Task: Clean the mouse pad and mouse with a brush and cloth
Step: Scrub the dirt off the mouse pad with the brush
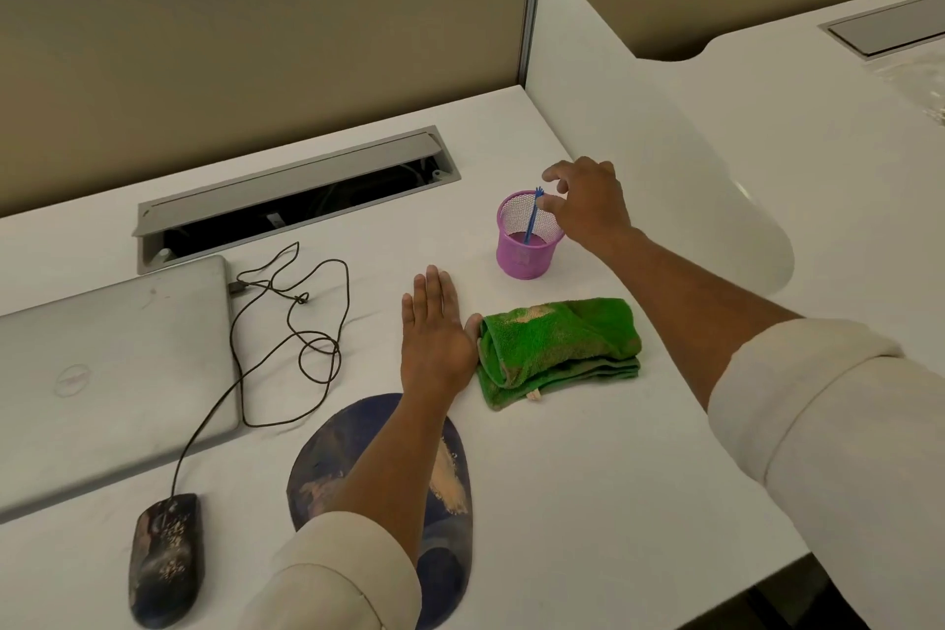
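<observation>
Reaching for the brush
Right hand (588, 205), fingers apart, nears brush (533, 216); a careless pinch may tip the cup (524, 246) toward 9 o'clock. Left hand (434, 333) lies flat.

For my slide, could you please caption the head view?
Right hand reaches for blue brush in pink mesh cup; left hand flat on desk.

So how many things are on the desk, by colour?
Green: 1, the cloth
Pink: 1, the cup
Blue: 2, the brush and mouse pad
Silver: 1, the laptop
Black: 1, the mouse
Total: 6
</observation>
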The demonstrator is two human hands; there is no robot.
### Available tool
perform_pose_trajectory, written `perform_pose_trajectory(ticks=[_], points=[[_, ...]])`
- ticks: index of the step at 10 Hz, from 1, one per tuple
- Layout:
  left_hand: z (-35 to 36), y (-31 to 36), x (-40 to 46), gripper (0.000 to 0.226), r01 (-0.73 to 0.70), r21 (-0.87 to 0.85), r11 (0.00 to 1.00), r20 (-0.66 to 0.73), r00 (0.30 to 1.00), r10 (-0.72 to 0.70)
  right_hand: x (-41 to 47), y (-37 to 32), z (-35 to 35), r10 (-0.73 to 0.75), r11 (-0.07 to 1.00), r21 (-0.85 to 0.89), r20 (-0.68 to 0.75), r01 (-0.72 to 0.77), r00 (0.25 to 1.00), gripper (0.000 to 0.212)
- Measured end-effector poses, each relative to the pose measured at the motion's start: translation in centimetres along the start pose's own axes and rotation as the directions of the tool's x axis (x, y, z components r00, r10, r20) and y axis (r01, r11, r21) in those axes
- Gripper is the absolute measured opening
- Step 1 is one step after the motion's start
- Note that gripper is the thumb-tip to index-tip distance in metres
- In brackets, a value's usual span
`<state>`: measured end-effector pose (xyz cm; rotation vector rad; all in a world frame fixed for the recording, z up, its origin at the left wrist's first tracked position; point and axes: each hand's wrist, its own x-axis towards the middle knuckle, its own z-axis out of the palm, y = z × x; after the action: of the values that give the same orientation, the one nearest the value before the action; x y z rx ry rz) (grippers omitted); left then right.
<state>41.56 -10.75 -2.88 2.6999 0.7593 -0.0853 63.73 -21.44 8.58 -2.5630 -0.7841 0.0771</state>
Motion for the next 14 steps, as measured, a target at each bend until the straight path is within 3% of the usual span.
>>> perform_pose_trajectory(ticks=[4, 8, 10, 11, 14], points=[[-0.1, 0.1, 0.0, 0.073, 0.004, 0.006, 1.000, 0.018, 1.000, -0.004, 0.8, -0.8, 0.7, -0.031, 0.998, 0.051, -0.071, 0.034, 0.997, 0.012], [-0.1, -0.2, 0.2, 0.073, 0.003, -0.015, 1.000, 0.049, 0.999, -0.002, -1.9, -1.1, -0.4, -0.076, 0.989, 0.130, 0.000, 0.076, 0.997, 0.016], [-2.2, -0.2, 0.6, 0.076, 0.009, -0.040, 0.999, 0.187, 0.982, -0.002, -4.9, -1.4, -1.3, 0.032, 0.977, 0.212, -0.311, 0.037, 0.950, 0.015], [-4.1, -0.9, -0.5, 0.072, 0.021, -0.083, 0.996, 0.159, 0.987, -0.007, -7.3, -2.4, -1.6, 0.059, 0.955, 0.292, -0.385, 0.061, 0.921, 0.018], [-6.7, -4.8, -8.4, 0.070, 0.009, -0.074, 0.997, 0.087, 0.996, -0.003, -13.8, -8.1, -0.4, -0.011, 0.900, 0.391, -0.417, 0.191, 0.909, 0.014]])
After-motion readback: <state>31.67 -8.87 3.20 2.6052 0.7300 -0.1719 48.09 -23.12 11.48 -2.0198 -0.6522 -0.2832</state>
